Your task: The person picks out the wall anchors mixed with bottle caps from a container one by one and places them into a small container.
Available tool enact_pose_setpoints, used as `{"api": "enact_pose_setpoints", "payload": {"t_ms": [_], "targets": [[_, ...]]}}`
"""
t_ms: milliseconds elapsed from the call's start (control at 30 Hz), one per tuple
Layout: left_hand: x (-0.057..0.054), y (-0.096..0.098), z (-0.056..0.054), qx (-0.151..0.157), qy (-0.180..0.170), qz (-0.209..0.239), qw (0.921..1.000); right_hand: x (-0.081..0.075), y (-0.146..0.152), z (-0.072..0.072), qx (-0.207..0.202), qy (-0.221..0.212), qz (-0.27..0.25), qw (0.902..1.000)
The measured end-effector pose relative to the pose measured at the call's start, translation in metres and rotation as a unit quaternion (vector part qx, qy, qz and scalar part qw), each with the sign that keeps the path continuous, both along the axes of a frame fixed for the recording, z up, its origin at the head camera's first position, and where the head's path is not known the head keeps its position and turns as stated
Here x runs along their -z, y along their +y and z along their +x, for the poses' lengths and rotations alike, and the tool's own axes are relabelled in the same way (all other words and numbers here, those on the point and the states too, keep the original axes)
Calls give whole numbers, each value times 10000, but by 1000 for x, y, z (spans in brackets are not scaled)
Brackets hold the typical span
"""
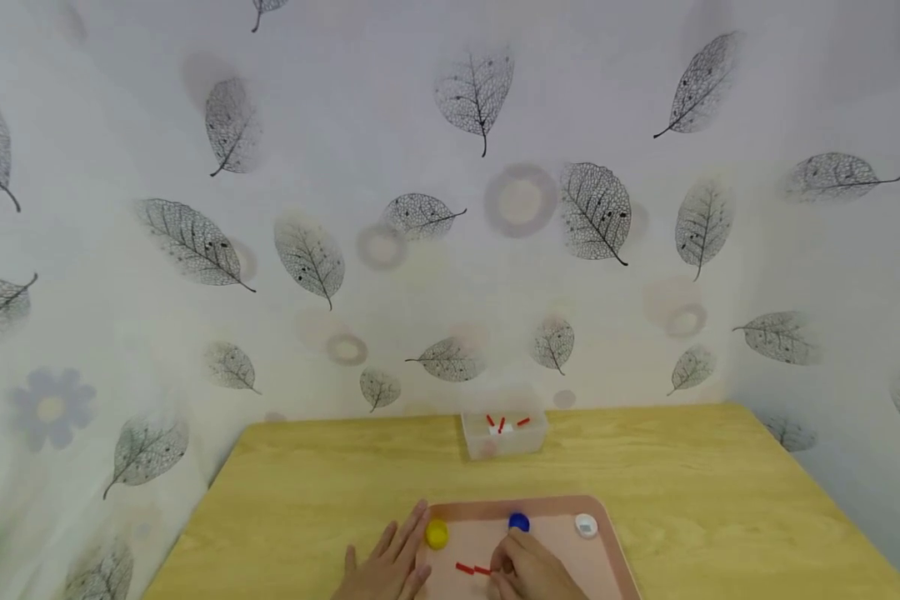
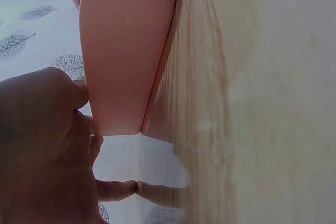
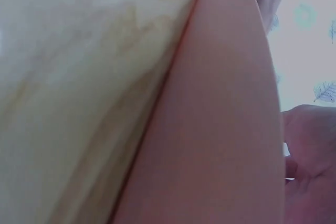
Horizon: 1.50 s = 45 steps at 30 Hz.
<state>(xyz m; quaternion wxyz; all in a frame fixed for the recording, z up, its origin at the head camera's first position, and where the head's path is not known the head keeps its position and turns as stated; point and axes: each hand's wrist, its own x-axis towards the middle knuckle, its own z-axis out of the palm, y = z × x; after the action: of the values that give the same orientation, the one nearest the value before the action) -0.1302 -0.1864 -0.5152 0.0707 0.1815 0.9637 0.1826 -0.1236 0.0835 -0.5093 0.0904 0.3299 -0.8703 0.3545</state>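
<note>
A pink tray (image 1: 547,507) lies at the table's near side. My left hand (image 1: 390,562) rests along its left rim with the fingers straight and spread; in the left wrist view the same hand (image 2: 47,140) is beside the tray's side wall. Inside the tray, my right hand (image 1: 528,571) has curled fingers and pinches the end of a short red stick (image 1: 482,571). A second red stick (image 1: 464,568) lies just left of it, nearly in line. A blue round cap (image 1: 519,522) sits right above the right hand's knuckles. In the right wrist view, the tray wall hides the fingertips.
A yellow round cap (image 1: 437,534) is in the tray's far left corner, close to the left fingers. In the far right corner sits a white round cap (image 1: 587,526). Against the wall stands a translucent box (image 1: 504,448) with several red sticks, on a wooden table (image 1: 330,467).
</note>
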Motion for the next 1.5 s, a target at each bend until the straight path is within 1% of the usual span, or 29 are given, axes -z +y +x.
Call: {"api": "enact_pose_setpoints", "payload": {"t_ms": [100,167,267,300,367,400,600,667,767,833,933,1067,1167,1267,1367,1500], "targets": [[3,0,1,-55,-168,-20,9998,1,6,-1,-23,149,-92,9998],[4,0,1,-106,-253,-55,9996,2,10,-2,-90,515,-184,9985],[4,-1,2,-143,-273,-45,9995,1,14,-6,-134,1160,-313,9927],[3,-1,2,-147,-265,-23,9995,0,16,-8,-133,1324,-344,9905],[3,0,3,-139,-234,40,9996,-4,18,-10,-99,1468,-394,9883],[3,0,2,-136,-199,70,9997,-6,20,-11,-38,1476,-400,9882],[2,1,2,-113,-69,56,9999,-25,24,-11,393,1084,-554,9918],[2,1,2,-102,-76,45,9999,-29,26,-12,478,1244,-548,9896],[3,2,3,-90,-131,54,9999,-37,30,-15,697,1482,-392,9857],[4,2,3,-92,-200,67,9997,-42,32,-18,823,1507,-291,9847],[3,2,3,-74,-174,68,9998,-51,34,-21,934,1178,-306,9882],[1,1,0,-7,-15,7,10000,-60,35,-28,967,981,-470,9894],[0,1,-1,36,24,-31,10000,-64,36,-36,1020,1025,-463,9884],[0,1,-1,83,16,-2,10000,-67,37,-44,1090,968,-407,9885],[0,1,-1,115,7,40,9999,-68,37,-51,1132,843,-391,9892],[0,1,0,96,-7,45,9999,-66,36,-61,1114,877,-444,9889]]}}
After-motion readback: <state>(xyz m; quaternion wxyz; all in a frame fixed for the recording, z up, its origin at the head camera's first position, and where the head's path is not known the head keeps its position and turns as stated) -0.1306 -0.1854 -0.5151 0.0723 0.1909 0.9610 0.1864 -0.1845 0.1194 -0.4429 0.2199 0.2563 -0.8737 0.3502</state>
